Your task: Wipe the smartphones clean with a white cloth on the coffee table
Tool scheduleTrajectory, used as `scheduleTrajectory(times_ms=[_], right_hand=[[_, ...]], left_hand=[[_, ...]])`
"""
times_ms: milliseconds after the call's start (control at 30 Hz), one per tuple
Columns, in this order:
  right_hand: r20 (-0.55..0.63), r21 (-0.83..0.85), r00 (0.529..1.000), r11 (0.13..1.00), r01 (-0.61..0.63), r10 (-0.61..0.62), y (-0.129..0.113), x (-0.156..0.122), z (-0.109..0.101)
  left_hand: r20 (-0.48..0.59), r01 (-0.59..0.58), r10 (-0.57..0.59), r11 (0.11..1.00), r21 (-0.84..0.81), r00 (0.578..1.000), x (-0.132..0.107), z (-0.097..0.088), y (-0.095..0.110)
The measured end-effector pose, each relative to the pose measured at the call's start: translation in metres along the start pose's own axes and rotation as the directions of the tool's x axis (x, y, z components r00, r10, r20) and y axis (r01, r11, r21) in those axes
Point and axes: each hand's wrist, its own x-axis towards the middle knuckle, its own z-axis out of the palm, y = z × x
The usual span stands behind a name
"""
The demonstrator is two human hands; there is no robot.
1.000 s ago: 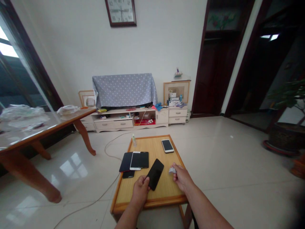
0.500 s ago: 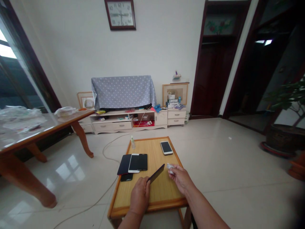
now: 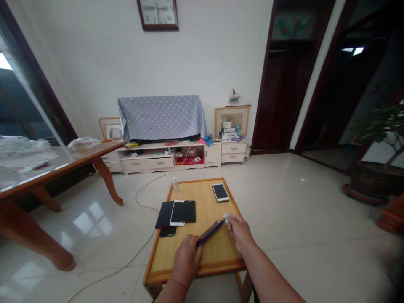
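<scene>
Left hand: the left hand [image 3: 187, 261] is closed around the lower end of a phone, above the near part of the low table [image 3: 195, 269].
Right hand: the right hand [image 3: 241, 233] is pinched shut on a small white wipe [image 3: 226, 218].
Held phone: the black phone [image 3: 210, 232] is over the low table's middle, tilted nearly edge-on, with a blue sheen along its edge. Its far end is at the wipe; contact looks likely but is hard to confirm.
Other phones: three phones lie side by side left of the held phone: dark [image 3: 164, 214], white-framed [image 3: 177, 213], black [image 3: 189, 211]. A fourth phone [image 3: 168, 232] lies partly under them, and a white phone [image 3: 220, 192] lies alone near the far edge.
Bottle: a small clear bottle [image 3: 175, 185] stands at the far left corner of the low table.
State of work: two hands are on one phone; no hand is on the five others.
Hard to see: the held phone's faces, the wipe's folds, and any marks on the screens.
</scene>
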Motion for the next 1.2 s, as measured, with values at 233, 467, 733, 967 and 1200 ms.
scheduleTrajectory(times_ms=[233, 467, 733, 967, 1200], right_hand=[[-0.012, -0.008, 0.999, 0.999, 0.031, -0.031, 0.000, 0.006, 0.002], [0.043, -0.042, 0.996, 0.996, 0.078, -0.076, -0.001, 0.004, 0.009], [0.091, -0.112, 0.985, 0.981, 0.155, -0.146, 0.006, 0.011, 0.023], [0.095, -0.232, 0.966, 0.938, 0.258, -0.242, 0.006, 0.023, 0.025], [0.181, -0.360, 0.930, 0.858, 0.366, -0.321, 0.008, 0.024, 0.028]], left_hand=[[-0.034, 0.016, -0.020, 0.994, -0.105, 0.999, 0.001, -0.002, 0.000], [-0.100, 0.090, -0.114, 0.972, -0.216, 0.988, 0.010, 0.002, -0.011], [-0.070, 0.121, -0.143, 0.961, -0.248, 0.987, 0.010, 0.006, -0.018], [-0.057, 0.104, -0.121, 0.965, -0.240, 0.991, 0.011, 0.007, -0.021], [-0.069, 0.102, -0.124, 0.961, -0.256, 0.990, 0.011, 0.007, -0.024]])
